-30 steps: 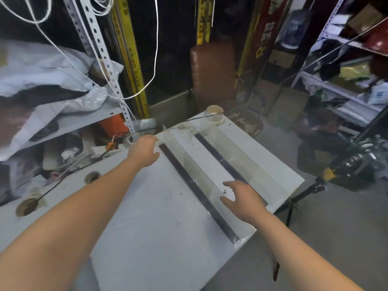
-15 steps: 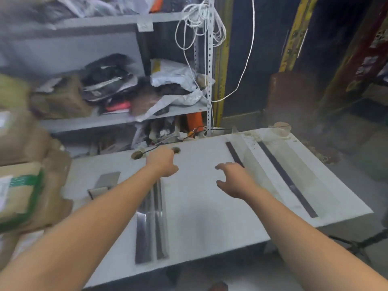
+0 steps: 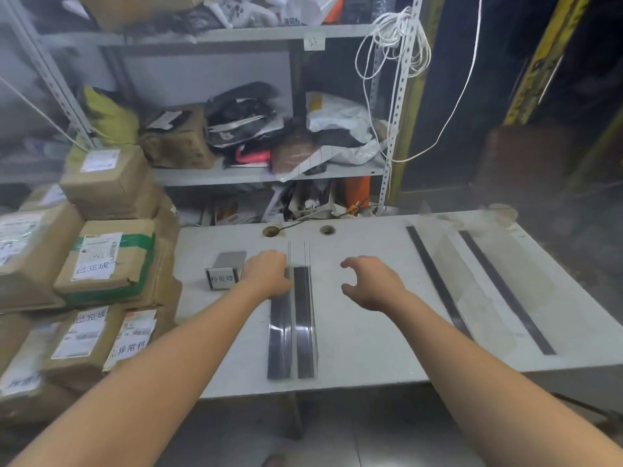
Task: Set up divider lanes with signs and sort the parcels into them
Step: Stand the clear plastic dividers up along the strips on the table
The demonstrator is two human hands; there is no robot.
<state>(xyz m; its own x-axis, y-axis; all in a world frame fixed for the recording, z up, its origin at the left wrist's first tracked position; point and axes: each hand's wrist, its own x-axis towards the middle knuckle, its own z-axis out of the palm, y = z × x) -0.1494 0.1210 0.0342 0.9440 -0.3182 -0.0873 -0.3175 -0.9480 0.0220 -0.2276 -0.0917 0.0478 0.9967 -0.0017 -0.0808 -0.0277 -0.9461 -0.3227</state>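
Lane setup in hand, sorting not started. Two dividers (image 3: pixel 478 291) already stood at right of table (image 3: pixel 371 348), clear panels on dark base strips, parallel, well apart from the hands. Two more dividers (image 3: pixel 292 318) lay side by side at table centre, touching or nearly so, running from front edge toward the back. Looked like next step was lifting one of this pair and placing it to make another lane.

Left hand (image 3: pixel 268 274) was down at far end of the left strip of the pair, fingers curled over it, touching; could not tell whether truly gripped or just resting, fingertips hidden behind knuckles. Right hand (image 3: pixel 371 281) hovered just right of the pair, over bare table, fingers spread and curved in an open claw, held nothing, touched nothing.

Sign (image 3: pixel 222 278) stood just left of left hand, small holder with printed card, not yet set in any lane. Parcels (image 3: pixel 101 261) stacked at left edge of table, brown boxes with labels, all outside the lanes. Shelf (image 3: pixel 236 173) behind held more bags and boxes.

Judged next move needed right hand closing on the near part of a divider, both hands lifting it level, clear panel likely slippery and flexible, then spacing it parallel to the standing ones.
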